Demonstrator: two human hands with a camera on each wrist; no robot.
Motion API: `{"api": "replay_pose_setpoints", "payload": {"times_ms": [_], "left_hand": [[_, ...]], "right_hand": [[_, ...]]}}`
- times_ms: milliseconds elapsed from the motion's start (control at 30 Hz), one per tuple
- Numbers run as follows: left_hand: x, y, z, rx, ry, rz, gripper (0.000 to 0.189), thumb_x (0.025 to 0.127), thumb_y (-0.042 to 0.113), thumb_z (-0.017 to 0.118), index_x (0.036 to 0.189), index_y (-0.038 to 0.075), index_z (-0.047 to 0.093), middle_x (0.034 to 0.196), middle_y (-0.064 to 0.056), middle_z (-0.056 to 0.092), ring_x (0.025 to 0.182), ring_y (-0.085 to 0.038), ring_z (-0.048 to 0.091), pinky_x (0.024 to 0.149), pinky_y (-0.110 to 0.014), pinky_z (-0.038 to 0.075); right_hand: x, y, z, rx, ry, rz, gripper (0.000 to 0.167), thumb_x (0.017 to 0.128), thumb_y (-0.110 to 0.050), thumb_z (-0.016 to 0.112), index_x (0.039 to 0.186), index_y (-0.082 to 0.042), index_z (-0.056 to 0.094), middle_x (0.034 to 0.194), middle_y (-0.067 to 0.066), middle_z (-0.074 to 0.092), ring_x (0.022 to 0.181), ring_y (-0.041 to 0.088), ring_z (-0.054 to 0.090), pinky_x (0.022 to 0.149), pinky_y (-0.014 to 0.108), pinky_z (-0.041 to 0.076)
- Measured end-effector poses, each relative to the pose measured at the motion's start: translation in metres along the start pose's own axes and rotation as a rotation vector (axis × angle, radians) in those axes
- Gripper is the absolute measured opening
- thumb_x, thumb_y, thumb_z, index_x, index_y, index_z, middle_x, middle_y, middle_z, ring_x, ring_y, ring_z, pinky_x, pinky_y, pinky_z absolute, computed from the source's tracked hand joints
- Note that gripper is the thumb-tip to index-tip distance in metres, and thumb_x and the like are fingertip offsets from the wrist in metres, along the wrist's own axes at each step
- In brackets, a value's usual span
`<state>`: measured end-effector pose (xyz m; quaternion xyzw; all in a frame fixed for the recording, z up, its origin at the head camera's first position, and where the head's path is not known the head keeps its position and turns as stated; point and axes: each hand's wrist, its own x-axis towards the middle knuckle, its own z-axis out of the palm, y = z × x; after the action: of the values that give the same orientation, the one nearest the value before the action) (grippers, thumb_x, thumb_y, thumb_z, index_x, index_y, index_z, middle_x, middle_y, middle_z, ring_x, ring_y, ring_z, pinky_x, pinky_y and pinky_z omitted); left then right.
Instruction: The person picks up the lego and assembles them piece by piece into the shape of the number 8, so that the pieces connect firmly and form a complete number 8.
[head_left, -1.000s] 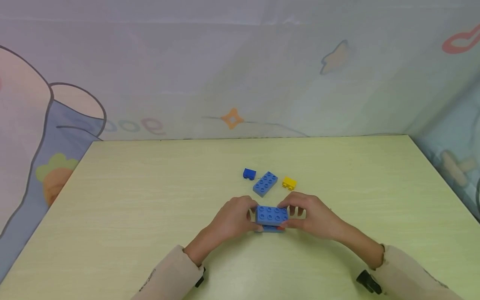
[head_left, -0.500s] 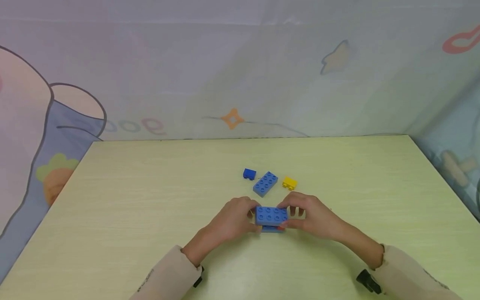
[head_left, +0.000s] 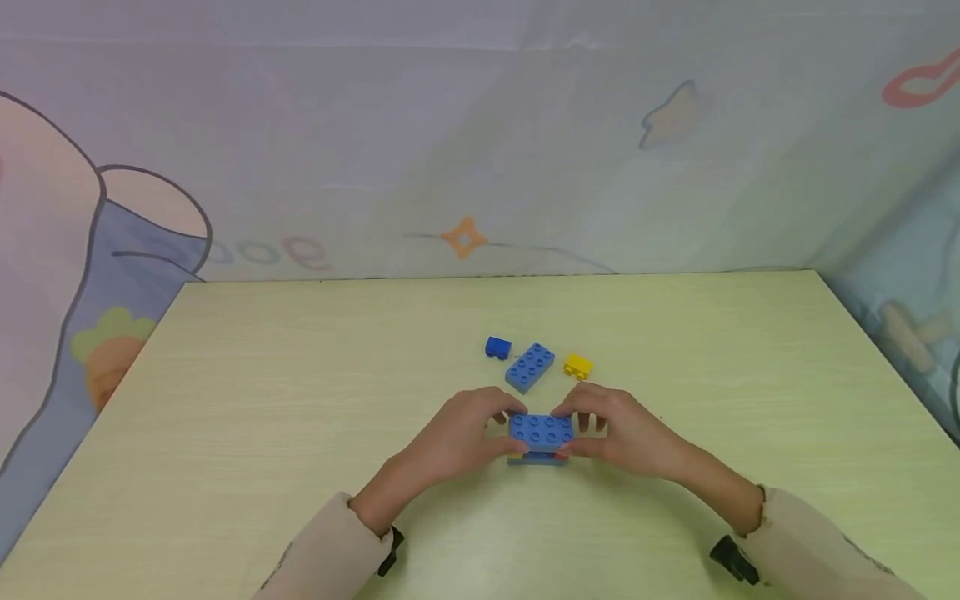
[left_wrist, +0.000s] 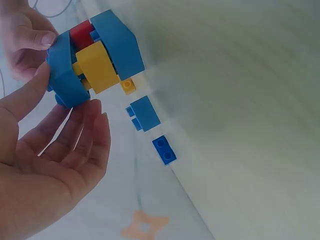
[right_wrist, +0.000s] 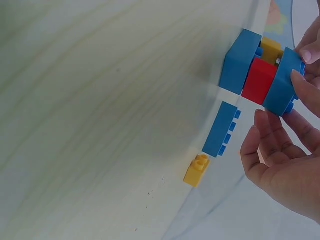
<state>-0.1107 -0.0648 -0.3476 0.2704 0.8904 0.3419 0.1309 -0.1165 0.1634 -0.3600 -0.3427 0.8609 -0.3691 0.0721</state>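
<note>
Both hands are at a small brick stack mid-table. Its top is a blue eight-stud toy brick point(head_left: 542, 434). Beneath sit a yellow brick point(left_wrist: 97, 67) on the left and a red brick point(right_wrist: 259, 80) on the right, above a lower blue brick point(left_wrist: 117, 42). A yellow stud shows in a narrow gap under the top brick. My left hand point(head_left: 456, 437) pinches the top brick's left end, thumb on the near side and index finger on the far side. The right end is pinched likewise by my right hand point(head_left: 636, 432).
Beyond the stack lie a loose blue brick point(head_left: 530, 367), a small dark blue brick point(head_left: 498, 347) and a small yellow brick point(head_left: 578, 366). The pale wooden table point(head_left: 300, 375) meets a printed cloth backdrop point(head_left: 480, 125) at its far edge.
My left fingertips have shifted slightly right along the top brick, and the left wrist has moved a little left. More of the yellow brick now shows. The right hand has barely moved.
</note>
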Motion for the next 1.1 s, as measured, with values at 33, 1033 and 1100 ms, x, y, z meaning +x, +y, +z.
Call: {"api": "replay_pose_setpoints", "payload": {"times_ms": [33, 1033, 1100], "left_hand": [[0.0001, -0.0003, 0.0001, 0.001, 0.004, 0.005, 0.034, 0.081, 0.018, 0.070, 0.111, 0.004, 0.062, 0.104, -0.004, 0.062, 0.092, -0.019, 0.057, 0.076, -0.030, 0.046], [0.0024, -0.0028, 0.0038, -0.068, 0.021, -0.033, 0.029, 0.079, 0.013, 0.072, 0.104, 0.003, 0.064, 0.099, -0.005, 0.064, 0.091, -0.020, 0.058, 0.077, -0.031, 0.046], [0.0023, -0.0029, 0.0041, -0.069, 0.022, -0.033, 0.029, 0.079, 0.013, 0.072, 0.104, 0.003, 0.063, 0.099, -0.005, 0.064, 0.091, -0.021, 0.058, 0.077, -0.030, 0.046]], "right_hand": [[-0.0001, 0.0001, 0.0000, 0.000, 0.005, -0.008, 0.028, 0.076, -0.014, 0.074, 0.101, -0.003, 0.065, 0.091, -0.003, 0.060, 0.075, 0.017, 0.052, 0.063, 0.027, 0.046], [-0.0012, 0.0002, 0.0005, 0.016, 0.007, -0.017, 0.028, 0.078, -0.017, 0.073, 0.101, -0.003, 0.064, 0.093, -0.001, 0.060, 0.075, 0.016, 0.051, 0.063, 0.028, 0.046], [-0.0013, 0.0000, 0.0007, 0.014, 0.007, -0.015, 0.028, 0.078, -0.017, 0.073, 0.101, -0.003, 0.064, 0.093, -0.001, 0.060, 0.075, 0.016, 0.051, 0.063, 0.029, 0.046]]}}
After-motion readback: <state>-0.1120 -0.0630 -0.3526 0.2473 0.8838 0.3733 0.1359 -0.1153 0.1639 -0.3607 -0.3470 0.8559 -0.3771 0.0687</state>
